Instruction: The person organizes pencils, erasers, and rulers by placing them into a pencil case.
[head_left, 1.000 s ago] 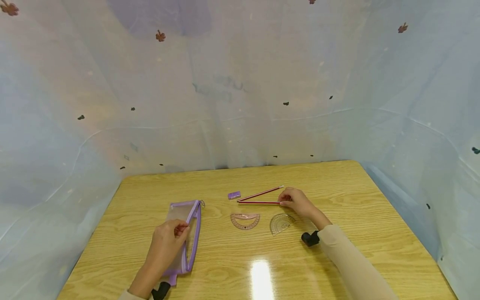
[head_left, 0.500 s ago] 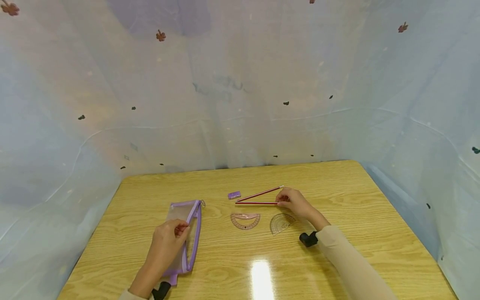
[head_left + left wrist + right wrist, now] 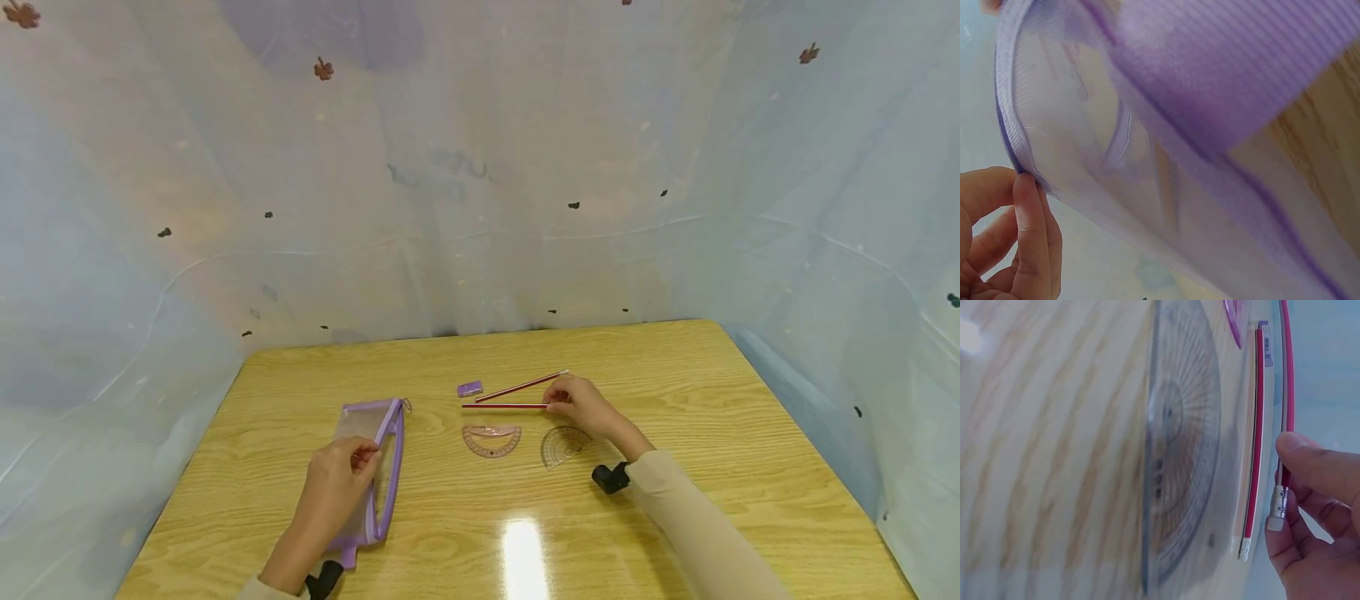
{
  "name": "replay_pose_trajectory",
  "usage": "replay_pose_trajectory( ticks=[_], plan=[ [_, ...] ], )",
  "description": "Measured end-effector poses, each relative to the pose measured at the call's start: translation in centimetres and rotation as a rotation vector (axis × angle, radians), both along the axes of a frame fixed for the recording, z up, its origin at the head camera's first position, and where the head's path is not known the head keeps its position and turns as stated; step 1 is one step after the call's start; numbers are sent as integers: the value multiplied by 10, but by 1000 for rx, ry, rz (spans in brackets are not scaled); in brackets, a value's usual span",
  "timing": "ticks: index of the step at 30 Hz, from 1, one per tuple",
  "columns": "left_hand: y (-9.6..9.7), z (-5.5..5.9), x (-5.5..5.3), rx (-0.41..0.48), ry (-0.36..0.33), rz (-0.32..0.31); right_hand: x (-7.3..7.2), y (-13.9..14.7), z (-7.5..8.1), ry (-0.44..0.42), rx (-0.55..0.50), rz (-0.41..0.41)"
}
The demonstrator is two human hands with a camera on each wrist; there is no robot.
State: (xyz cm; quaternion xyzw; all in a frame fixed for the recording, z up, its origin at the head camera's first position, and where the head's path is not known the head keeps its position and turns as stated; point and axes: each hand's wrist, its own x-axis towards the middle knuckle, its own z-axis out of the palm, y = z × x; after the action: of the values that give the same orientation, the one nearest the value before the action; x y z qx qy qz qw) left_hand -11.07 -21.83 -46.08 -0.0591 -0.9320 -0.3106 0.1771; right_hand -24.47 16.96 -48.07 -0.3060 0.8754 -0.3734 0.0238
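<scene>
from my remote seat i see the person's left hand [image 3: 339, 475] pinching, between thumb and fingertips, the edge of a see-through mesh pouch with lilac trim [image 3: 363, 423]. i take that grip to be there to hold its mouth apart, since the two zip bands stand separated. the right hand [image 3: 581, 406] has a narrow pinch on a slim dark-red striped pencil [image 3: 504, 406], close to its metal-banded white eraser end. gripping that end, as i judge it, leaves most of the shaft free; it runs roughly level, its far end towards the pouch, and looks raised off the wood-grain worktop [image 3: 450, 517].

so the pencil extends from the right hand into the space between both hands, while the pouch lies under and just beside the left. behind the held pencil, a matching red pencil [image 3: 521, 387] lies slanted near a small purple-sleeved eraser [image 3: 469, 389]. nearer me are a pink see-through protractor [image 3: 491, 453] and, just beside the right hand, a clear half-round plastic protractor [image 3: 561, 447].
</scene>
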Motion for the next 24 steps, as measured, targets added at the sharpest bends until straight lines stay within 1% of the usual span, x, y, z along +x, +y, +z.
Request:
replay_pose_trajectory(
  ticks=[4, 6, 8, 10, 13, 14, 17, 24],
  plan=[
    [1, 1, 0, 1, 0, -4, 0, -4, 0, 19, -37, 30],
    [1, 1, 0, 3, -1, -4, 1, -6, 0, 38, -67, 51],
    [0, 1, 0, 3, 2, -3, 2, -9, 0, 76, -89, 77],
    [0, 0, -1, 4, 5, -2, 2, -11, 1, 91, -97, 83],
    [0, 0, -1, 5, 9, -1, 3, -15, 3, 70, -74, 69],
    [0, 0, -1, 6, 10, -2, 3, -16, 3, 47, -65, 57],
    [0, 0, 0, 4, 13, -5, 4, -19, 5, 18, -29, 41],
    [1, 1, 0, 5, 10, -13, 6, -27, 6, -4, -18, 37]
  ],
)
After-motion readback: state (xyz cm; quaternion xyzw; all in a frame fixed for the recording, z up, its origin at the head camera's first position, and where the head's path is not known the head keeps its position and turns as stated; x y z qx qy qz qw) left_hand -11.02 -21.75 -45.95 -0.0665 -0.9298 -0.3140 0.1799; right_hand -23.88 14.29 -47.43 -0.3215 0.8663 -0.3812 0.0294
